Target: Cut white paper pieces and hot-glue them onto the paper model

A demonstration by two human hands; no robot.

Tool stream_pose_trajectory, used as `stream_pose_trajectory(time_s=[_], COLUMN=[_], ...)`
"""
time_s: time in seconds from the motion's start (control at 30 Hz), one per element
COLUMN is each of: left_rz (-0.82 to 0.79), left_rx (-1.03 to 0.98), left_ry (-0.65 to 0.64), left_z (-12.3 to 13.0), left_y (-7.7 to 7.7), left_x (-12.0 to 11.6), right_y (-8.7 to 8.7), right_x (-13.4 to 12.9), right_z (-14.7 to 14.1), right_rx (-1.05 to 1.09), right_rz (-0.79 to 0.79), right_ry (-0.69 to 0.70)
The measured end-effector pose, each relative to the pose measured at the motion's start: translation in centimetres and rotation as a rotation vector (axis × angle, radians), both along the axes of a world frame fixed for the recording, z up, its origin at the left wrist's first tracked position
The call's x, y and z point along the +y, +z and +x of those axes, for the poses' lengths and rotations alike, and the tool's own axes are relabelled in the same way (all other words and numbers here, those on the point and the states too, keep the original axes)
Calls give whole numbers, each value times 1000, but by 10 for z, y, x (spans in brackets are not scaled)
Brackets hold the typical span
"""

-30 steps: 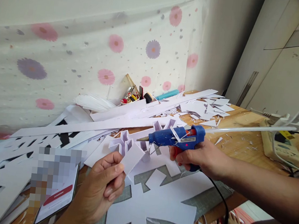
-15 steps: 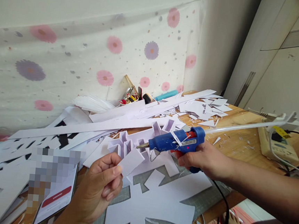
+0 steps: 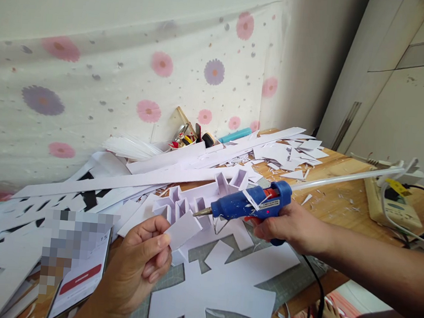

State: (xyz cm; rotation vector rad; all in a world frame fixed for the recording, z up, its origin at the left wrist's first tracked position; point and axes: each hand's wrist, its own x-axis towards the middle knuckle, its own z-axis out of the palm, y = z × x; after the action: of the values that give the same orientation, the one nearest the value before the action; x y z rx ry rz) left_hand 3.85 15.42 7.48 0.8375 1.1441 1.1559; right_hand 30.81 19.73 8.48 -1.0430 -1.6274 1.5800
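Note:
My left hand (image 3: pixel 147 257) pinches a small white piece of foam board or card (image 3: pixel 183 231) between thumb and fingers. A blue hot glue gun (image 3: pixel 247 201) is gripped in my right hand (image 3: pixel 291 228), its metal nozzle pointing left at the piece's upper right corner. A long clear glue stick (image 3: pixel 347 178) runs out of the gun's back. Behind the piece stands a white form built of upright strips (image 3: pixel 178 203), partly hidden by the gun and my hand. A flat white cut-out shape (image 3: pixel 219 283) lies in front on the green cutting mat (image 3: pixel 282 284).
White offcuts (image 3: pixel 282 155) and long strips (image 3: pixel 113 185) cover the table's back and left. A phone (image 3: pixel 79 276) lies left of my left hand. Tools (image 3: pixel 188 134) sit in a box by the wall. At right is a power strip (image 3: pixel 389 204) with cables.
The glue gun has shifted slightly right and down. The small white piece has tilted and moved slightly left, with the nozzle still close to its corner.

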Motion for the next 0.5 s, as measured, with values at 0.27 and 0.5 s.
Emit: stream_pose_trajectory(time_s=[0.27,0.5], left_rz=[7,31], left_rx=[-17,-135], left_ry=[-8,61], left_z=[-3,3], left_y=[-2,-7], left_x=[3,2], right_y=[-5,-10], right_x=[1,2], right_z=[1,-12], right_rx=[89,303], right_rz=[-1,-46], right_ry=[29,-109])
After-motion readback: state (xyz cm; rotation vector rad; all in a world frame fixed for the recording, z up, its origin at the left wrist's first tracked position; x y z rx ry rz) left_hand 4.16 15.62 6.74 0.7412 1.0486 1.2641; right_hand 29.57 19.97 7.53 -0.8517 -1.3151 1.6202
